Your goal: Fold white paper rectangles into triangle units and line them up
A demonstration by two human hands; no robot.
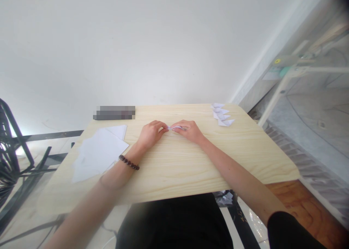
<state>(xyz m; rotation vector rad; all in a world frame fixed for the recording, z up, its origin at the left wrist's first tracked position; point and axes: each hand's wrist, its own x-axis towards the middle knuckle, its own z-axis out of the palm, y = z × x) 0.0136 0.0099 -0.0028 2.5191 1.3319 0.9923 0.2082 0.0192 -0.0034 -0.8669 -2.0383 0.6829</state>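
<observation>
The left hand [151, 133] and right hand [191, 130], nearly closed, pinch a small white paper [169, 127] from either side above the surface [177, 169].

The head camera looks forward and down over hands [150, 133] and table [174, 172].

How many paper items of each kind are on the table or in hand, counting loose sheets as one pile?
Folded pieces: 4
Held paper, between left hand and right hand: 1
Sheet pile: 1
Total: 6
</observation>
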